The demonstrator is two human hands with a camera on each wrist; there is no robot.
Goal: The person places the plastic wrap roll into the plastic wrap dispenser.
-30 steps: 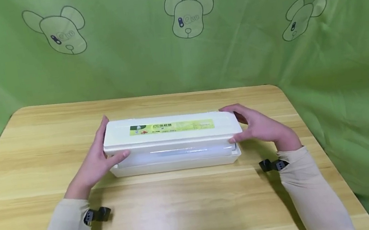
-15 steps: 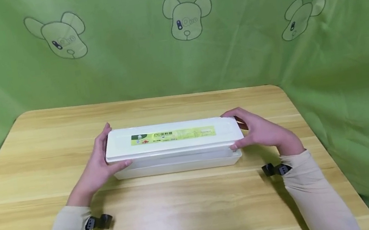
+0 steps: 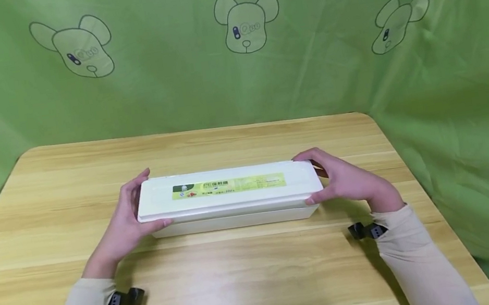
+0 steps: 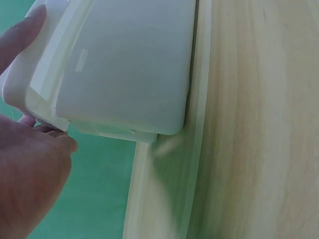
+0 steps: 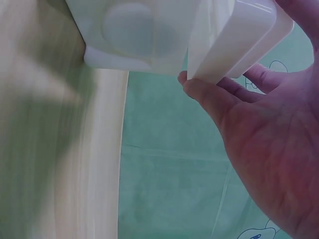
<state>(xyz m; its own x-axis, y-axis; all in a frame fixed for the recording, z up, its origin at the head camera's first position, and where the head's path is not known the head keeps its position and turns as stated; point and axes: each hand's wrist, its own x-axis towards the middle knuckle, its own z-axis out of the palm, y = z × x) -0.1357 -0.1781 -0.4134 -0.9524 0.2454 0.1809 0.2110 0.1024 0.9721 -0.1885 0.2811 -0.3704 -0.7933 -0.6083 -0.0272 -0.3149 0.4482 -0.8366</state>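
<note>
A long white cling film box lies lengthwise on the wooden table, its white lid (image 3: 232,199) over the white base (image 3: 236,221). On the lid's top is a yellow-green label (image 3: 228,185). My left hand (image 3: 124,223) grips the lid's left end, thumb along the front edge and fingers behind. At the other end, my right hand (image 3: 348,179) holds the lid the same way. Seen from the right wrist, a narrow gap shows between the lid (image 5: 234,42) and the base (image 5: 129,35). The film roll inside is hidden.
The wooden table (image 3: 244,279) extends in front of the box and to both sides. Behind it hangs a green curtain (image 3: 176,78) printed with mouse-like heads. A small black camera mount sits at each wrist, against the beige sleeves.
Both hands have lowered the lid toward the base, keeping their hold on its ends. The clear film roll, visible at the front a second ago, is now covered.
</note>
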